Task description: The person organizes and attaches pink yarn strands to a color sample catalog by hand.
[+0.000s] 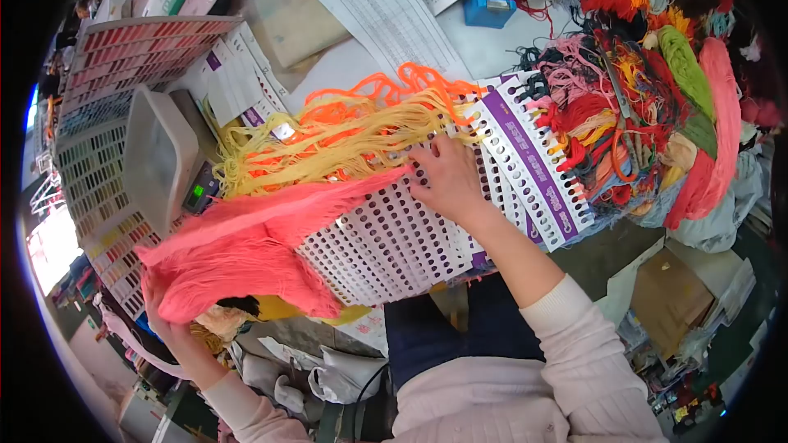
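Note:
A long hank of coral-pink embroidery thread stretches across the left half of the table. My left hand is closed around its far left end, with most of the fingers hidden behind the strands. With fingers pinched together, my right hand grips the narrow tip of the same pink thread, over the punched thread cards. These white cards lie fanned in rows of holes. Yellow thread and orange thread hang from the holes just above the pink hank. A purple-striped card lies right of my right hand.
A tangled heap of coloured threads with scissors on it covers the right side. At left stand a colour chart, a white plastic tray and a small digital display. Printed sheets and a blue dispenser lie behind.

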`<action>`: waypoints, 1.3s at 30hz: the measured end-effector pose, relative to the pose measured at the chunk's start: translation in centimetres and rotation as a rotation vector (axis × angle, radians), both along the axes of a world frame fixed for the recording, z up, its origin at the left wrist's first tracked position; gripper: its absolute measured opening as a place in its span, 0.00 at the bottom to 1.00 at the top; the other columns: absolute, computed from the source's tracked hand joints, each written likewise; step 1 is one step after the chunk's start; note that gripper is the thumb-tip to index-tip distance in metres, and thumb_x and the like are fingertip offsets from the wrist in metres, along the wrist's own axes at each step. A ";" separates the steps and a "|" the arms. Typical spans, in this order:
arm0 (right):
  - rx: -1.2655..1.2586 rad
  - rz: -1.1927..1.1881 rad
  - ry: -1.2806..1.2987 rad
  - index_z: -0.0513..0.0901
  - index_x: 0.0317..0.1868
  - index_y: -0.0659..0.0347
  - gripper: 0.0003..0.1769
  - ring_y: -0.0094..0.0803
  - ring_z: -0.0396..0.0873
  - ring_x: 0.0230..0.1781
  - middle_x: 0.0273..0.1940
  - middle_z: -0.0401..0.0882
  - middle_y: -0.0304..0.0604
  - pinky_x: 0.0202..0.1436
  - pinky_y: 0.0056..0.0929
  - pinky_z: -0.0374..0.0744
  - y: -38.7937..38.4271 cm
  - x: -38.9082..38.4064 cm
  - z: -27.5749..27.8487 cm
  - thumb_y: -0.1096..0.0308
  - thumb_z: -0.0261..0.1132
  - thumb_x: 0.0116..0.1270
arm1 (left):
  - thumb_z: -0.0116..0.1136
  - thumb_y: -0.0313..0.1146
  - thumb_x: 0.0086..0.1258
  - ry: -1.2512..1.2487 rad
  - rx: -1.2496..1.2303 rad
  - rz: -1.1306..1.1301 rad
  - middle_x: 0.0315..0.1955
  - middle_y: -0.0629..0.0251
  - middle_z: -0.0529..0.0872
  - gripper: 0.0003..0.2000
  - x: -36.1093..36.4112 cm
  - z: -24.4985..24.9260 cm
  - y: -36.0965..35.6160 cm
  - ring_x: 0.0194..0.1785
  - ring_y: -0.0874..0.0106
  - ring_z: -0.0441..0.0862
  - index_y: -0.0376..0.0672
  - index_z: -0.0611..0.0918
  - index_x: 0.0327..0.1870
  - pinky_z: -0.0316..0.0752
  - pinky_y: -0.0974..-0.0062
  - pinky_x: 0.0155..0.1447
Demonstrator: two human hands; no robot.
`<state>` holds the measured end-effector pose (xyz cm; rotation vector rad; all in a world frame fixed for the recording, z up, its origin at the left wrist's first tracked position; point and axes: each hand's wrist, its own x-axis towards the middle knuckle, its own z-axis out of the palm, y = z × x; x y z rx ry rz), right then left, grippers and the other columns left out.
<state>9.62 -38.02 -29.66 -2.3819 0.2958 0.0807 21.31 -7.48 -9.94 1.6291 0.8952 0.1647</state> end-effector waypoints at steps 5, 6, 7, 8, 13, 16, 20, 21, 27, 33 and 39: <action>0.162 -0.004 0.013 0.73 0.39 0.58 0.19 0.39 0.65 0.42 0.37 0.66 0.45 0.45 0.35 0.64 -0.6 -0.6 2.2 0.67 0.63 0.42 | 0.47 0.29 0.59 0.114 -0.540 -0.311 0.22 0.68 0.74 0.11 -7.0 -4.0 4.6 0.17 0.83 0.67 0.34 0.73 0.42 0.65 0.87 0.23; 0.227 -0.034 -0.044 0.73 0.40 0.58 0.19 0.39 0.65 0.43 0.38 0.66 0.46 0.46 0.34 0.64 -1.1 -1.4 3.1 0.68 0.63 0.43 | 0.49 0.29 0.58 0.270 -0.845 -0.406 0.22 0.68 0.74 0.11 -8.4 -6.4 6.2 0.18 0.82 0.67 0.33 0.73 0.40 0.63 0.87 0.22; 0.295 -0.063 -0.100 0.73 0.40 0.59 0.19 0.40 0.66 0.43 0.40 0.66 0.46 0.46 0.34 0.65 -1.8 -2.2 3.9 0.70 0.63 0.43 | 0.50 0.29 0.57 0.368 -0.972 -0.418 0.21 0.68 0.73 0.10 -9.0 -7.1 3.3 0.20 0.81 0.67 0.34 0.74 0.38 0.63 0.86 0.23; 0.170 -0.139 -0.161 0.72 0.40 0.60 0.19 0.41 0.66 0.44 0.41 0.66 0.47 0.46 0.34 0.65 -3.3 -3.3 4.4 0.71 0.63 0.44 | 0.51 0.29 0.57 0.474 -1.089 -0.430 0.21 0.68 0.73 0.09 -9.7 -7.8 0.5 0.21 0.80 0.68 0.34 0.74 0.36 0.63 0.85 0.24; -0.264 -0.423 -0.126 0.71 0.36 0.64 0.13 0.40 0.68 0.38 0.34 0.68 0.45 0.42 0.34 0.67 -10.2 -6.7 5.4 0.72 0.62 0.48 | 0.51 0.28 0.60 0.506 -0.826 -0.698 0.23 0.67 0.76 0.06 -9.1 -11.0 -11.0 0.23 0.82 0.69 0.35 0.76 0.33 0.64 0.88 0.25; -0.122 -0.457 0.006 0.70 0.32 0.66 0.09 0.32 0.68 0.29 0.28 0.67 0.42 0.35 0.27 0.67 -12.4 -8.2 3.3 0.72 0.60 0.52 | 0.52 0.28 0.60 0.464 -0.810 -0.742 0.23 0.68 0.76 0.06 -8.1 -12.1 -14.4 0.23 0.84 0.69 0.35 0.76 0.33 0.65 0.88 0.26; 0.394 -0.801 0.077 0.68 0.30 0.67 0.08 0.25 0.66 0.23 0.26 0.66 0.40 0.29 0.20 0.65 -13.5 -8.8 3.3 0.72 0.57 0.56 | 0.52 0.29 0.60 0.414 -0.740 -0.769 0.24 0.69 0.76 0.06 -8.0 -13.2 -15.6 0.22 0.84 0.69 0.35 0.76 0.33 0.66 0.88 0.26; 0.532 -0.924 0.081 0.68 0.30 0.68 0.07 0.23 0.65 0.22 0.25 0.66 0.40 0.28 0.18 0.64 -13.7 -9.0 3.6 0.72 0.57 0.56 | 0.52 0.29 0.60 0.412 -0.720 -0.767 0.24 0.69 0.76 0.06 -8.0 -13.4 -15.8 0.22 0.84 0.69 0.35 0.76 0.33 0.67 0.88 0.26; -0.172 -0.581 -0.231 0.70 0.34 0.66 0.09 0.35 0.67 0.38 0.34 0.68 0.45 0.46 0.30 0.65 -10.0 -6.9 5.5 0.78 0.58 0.50 | 0.54 0.30 0.59 0.383 -0.464 -0.849 0.20 0.71 0.75 0.06 -8.6 -16.3 -16.0 0.21 0.84 0.69 0.37 0.77 0.33 0.67 0.86 0.26; 0.292 0.019 -0.301 0.73 0.31 0.65 0.09 0.39 0.71 0.33 0.32 0.70 0.45 0.36 0.29 0.70 -2.2 -1.7 2.1 0.80 0.59 0.45 | 0.56 0.29 0.57 0.332 -0.287 -0.863 0.21 0.70 0.76 0.06 -8.3 -17.5 -17.7 0.23 0.81 0.72 0.37 0.77 0.33 0.68 0.84 0.30; 0.226 0.105 -0.181 0.72 0.33 0.65 0.16 0.42 0.67 0.39 0.36 0.67 0.46 0.43 0.34 0.67 -0.3 0.0 -1.4 0.74 0.62 0.40 | 0.57 0.27 0.54 0.091 0.172 -1.057 0.26 0.64 0.79 0.08 -8.6 -21.0 -17.8 0.30 0.74 0.76 0.36 0.77 0.34 0.70 0.78 0.36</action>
